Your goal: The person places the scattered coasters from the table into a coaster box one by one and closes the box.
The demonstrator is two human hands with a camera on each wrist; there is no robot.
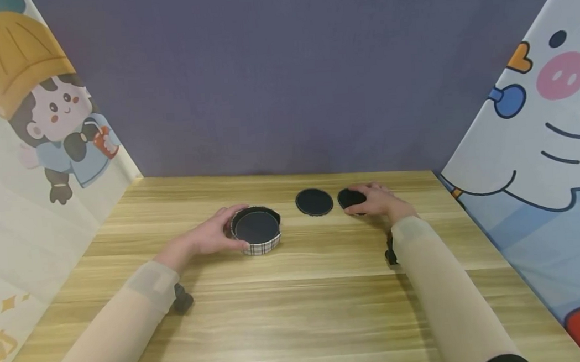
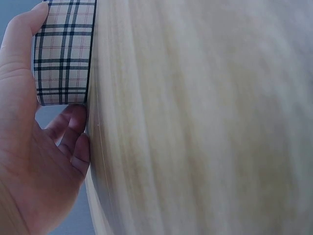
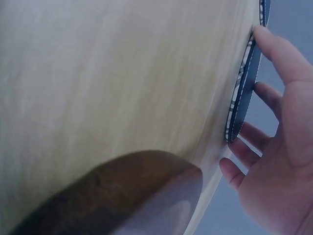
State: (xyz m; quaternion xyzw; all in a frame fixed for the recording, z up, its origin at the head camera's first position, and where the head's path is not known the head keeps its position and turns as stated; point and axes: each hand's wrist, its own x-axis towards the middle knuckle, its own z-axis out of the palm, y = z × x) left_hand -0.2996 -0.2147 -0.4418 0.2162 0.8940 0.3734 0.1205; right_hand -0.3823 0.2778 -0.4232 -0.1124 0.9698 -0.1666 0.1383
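Observation:
A round plaid box [image 1: 261,248] stands on the wooden table [image 1: 298,313] with a dark round coaster [image 1: 256,227] lying inside it. My left hand [image 1: 217,233] grips the box from its left side; in the left wrist view the thumb and fingers of the left hand [image 2: 34,147] wrap the plaid box [image 2: 63,54] wall. My right hand [image 1: 376,200] rests over a second dark coaster [image 1: 349,198] at the right. In the right wrist view the right hand [image 3: 279,161] pinches that coaster [image 3: 243,93] by its rim. A third dark coaster [image 1: 314,201] lies flat between the two hands, untouched.
A purple wall [image 1: 283,76] closes the back of the table. Cartoon-printed panels stand along the left [image 1: 29,163] and right [image 1: 542,149] sides. Small black wrist mounts [image 1: 182,301] hang under both sleeves.

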